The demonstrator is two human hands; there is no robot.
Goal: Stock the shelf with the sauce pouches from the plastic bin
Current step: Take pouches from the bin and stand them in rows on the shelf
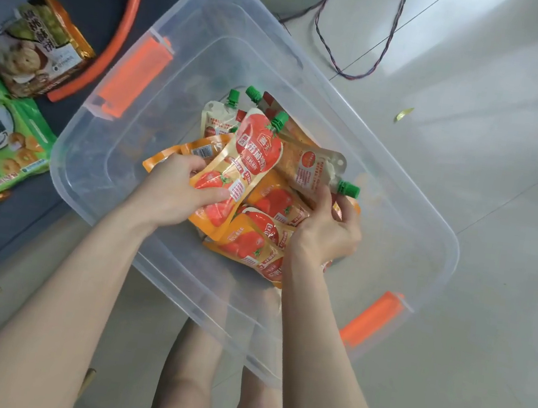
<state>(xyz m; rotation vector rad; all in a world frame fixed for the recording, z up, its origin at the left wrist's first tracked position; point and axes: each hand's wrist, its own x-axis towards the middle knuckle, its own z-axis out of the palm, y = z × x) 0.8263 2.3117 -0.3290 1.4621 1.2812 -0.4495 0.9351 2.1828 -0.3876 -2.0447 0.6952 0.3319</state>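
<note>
Left hand (176, 190) gripping sauce pouch (254, 153), right hand (325, 232) pinching spouted pouch (310, 171), more pouches (254, 246) in clear bin (180, 87)

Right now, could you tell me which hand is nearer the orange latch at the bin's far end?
Left. The left hand, gripping a sauce pouch, is this side of the orange latch; the right hand is farther right.

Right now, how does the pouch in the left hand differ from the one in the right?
The left pouch shows its tomato front; the right pouch shows its pale text back. The left hand grips the left pouch's bottom end; the right hand holds the right pouch near its spout. Both have green caps.
</note>
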